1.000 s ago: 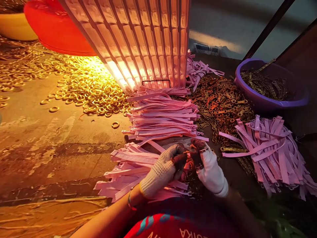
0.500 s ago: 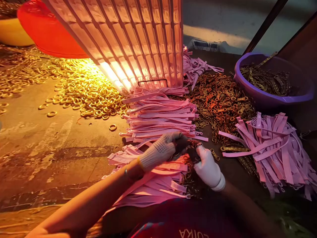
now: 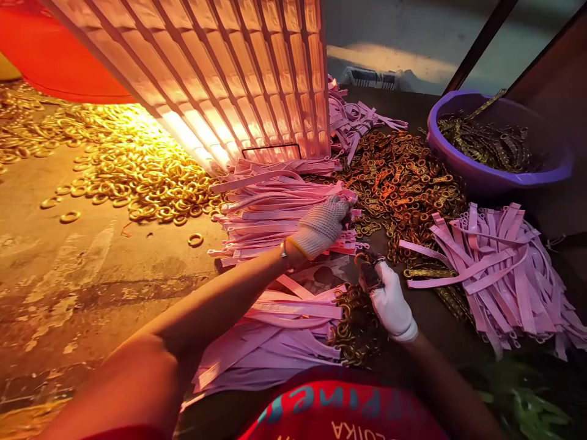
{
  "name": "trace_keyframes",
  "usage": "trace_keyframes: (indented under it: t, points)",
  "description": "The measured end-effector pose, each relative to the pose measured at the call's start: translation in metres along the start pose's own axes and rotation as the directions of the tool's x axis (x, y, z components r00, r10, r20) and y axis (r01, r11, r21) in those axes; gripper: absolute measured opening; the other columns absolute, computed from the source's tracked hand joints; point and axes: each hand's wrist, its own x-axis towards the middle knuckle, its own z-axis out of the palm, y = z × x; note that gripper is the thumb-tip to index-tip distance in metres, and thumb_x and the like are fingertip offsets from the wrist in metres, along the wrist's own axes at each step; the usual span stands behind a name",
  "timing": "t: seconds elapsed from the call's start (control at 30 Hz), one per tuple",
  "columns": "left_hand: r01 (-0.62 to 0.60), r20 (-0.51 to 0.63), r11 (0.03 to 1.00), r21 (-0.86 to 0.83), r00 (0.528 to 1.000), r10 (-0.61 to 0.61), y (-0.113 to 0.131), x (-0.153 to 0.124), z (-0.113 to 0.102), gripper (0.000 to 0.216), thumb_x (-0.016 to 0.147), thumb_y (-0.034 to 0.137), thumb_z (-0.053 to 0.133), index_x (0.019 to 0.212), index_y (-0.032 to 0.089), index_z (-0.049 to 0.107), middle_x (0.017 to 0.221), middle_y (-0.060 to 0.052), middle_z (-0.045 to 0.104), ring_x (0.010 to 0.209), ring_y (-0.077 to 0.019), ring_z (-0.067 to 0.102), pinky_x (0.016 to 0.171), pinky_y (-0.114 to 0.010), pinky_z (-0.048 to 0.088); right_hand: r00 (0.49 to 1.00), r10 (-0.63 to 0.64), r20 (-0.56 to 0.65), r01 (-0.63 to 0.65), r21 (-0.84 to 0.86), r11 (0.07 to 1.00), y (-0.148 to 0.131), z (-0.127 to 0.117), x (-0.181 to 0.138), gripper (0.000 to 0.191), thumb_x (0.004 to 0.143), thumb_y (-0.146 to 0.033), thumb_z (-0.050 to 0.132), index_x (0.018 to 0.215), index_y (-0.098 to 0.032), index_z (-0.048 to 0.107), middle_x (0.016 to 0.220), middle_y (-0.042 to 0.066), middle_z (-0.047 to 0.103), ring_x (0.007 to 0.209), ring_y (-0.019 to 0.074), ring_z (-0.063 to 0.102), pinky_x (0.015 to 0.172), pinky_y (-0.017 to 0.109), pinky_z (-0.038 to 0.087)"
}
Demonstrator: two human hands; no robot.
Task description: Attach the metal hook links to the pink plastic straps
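My left hand (image 3: 323, 226), in a dotted knit glove, lies over the right end of a stack of pink straps (image 3: 279, 211). Its fingers curl down there, and the fingertips are hidden. Lower and to the right, my right hand (image 3: 389, 299), in a white glove with dark fingertips, pinches a small brownish metal piece, perhaps a ring or link. Below both hands is a second pile of pink straps (image 3: 293, 330), with brass rings and fittings (image 3: 353, 336) at its right ends. A heap of brass links (image 3: 408, 177) lies beyond my right hand.
Loose gold rings (image 3: 142, 171) spread over the left of the worktop. A ribbed translucent panel (image 3: 238, 79) leans behind the straps, beside a red tub (image 3: 68, 67). At right are a purple basin (image 3: 499, 177) of patterned metal strips and another heap of pink straps (image 3: 518, 275).
My hands have come apart. The left moved up and away onto the end of the upper strap stack, while the right stayed low, nearly in place. The view shifted slightly right.
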Motion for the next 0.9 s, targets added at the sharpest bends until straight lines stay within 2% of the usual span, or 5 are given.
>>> trace_keyframes:
  t: [0.33, 0.5, 0.6, 0.77, 0.9]
  points:
    - [0.391, 0.249, 0.918, -0.066, 0.897, -0.365, 0.017, -0.123, -0.033, 0.036, 0.091, 0.048, 0.060, 0.072, 0.019, 0.052, 0.048, 0.005, 0.044, 0.040, -0.0076, 0.035, 0.040, -0.019, 0.025, 0.953, -0.197, 0.231, 0.281, -0.423, 0.861, -0.055, -0.004, 0.016, 0.055, 0.071, -0.007, 0.053, 0.124, -0.016, 0.066, 0.101, 0.010, 0.074, 0.089, 0.0262, 0.066, 0.080, 0.033, 0.049]
    - [0.236, 0.183, 0.966, 0.108, 0.950, -0.253, 0.014, -0.142, -0.025, 0.038, 0.092, 0.049, 0.058, 0.070, 0.018, 0.056, 0.054, 0.002, 0.050, 0.048, -0.0096, 0.041, 0.046, -0.020, 0.034, 0.924, -0.197, 0.327, 0.375, -0.683, 0.627, -0.059, 0.007, 0.004, 0.015, 0.085, -0.010, 0.055, 0.090, -0.016, 0.068, 0.077, 0.010, 0.068, 0.067, 0.0220, 0.060, 0.061, 0.032, 0.037]
    - [0.036, 0.197, 0.983, 0.181, 0.978, -0.072, 0.000, -0.141, -0.020, 0.026, 0.087, 0.041, 0.063, 0.077, 0.018, 0.066, 0.074, -0.003, 0.066, 0.068, -0.0145, 0.056, 0.063, -0.023, 0.047, 0.913, -0.310, 0.264, 0.397, -0.745, 0.536, -0.056, 0.015, -0.006, 0.020, 0.090, -0.008, 0.052, 0.076, -0.018, 0.064, 0.066, 0.008, 0.065, 0.059, 0.0203, 0.056, 0.056, 0.032, 0.033]
    - [0.382, 0.426, 0.904, -0.191, 0.862, -0.274, -0.020, -0.145, -0.021, 0.037, 0.086, 0.051, 0.068, 0.077, 0.016, 0.061, 0.057, 0.003, 0.051, 0.047, -0.0086, 0.041, 0.045, -0.020, 0.035, 0.871, -0.470, 0.142, 0.452, -0.604, 0.656, -0.061, 0.018, -0.010, 0.028, 0.086, -0.007, 0.050, 0.106, -0.013, 0.068, 0.087, 0.011, 0.073, 0.071, 0.0225, 0.063, 0.063, 0.032, 0.045]
    - [0.444, 0.398, 0.832, -0.331, 0.866, -0.304, -0.020, -0.152, -0.028, 0.048, 0.088, 0.058, 0.068, 0.069, 0.018, 0.050, 0.048, 0.006, 0.041, 0.039, -0.0048, 0.029, 0.038, -0.017, 0.023, 0.895, -0.389, 0.219, 0.445, -0.389, 0.807, -0.063, 0.009, -0.002, 0.057, 0.076, -0.003, 0.050, 0.131, -0.014, 0.060, 0.109, 0.010, 0.075, 0.094, 0.0224, 0.068, 0.083, 0.031, 0.051]
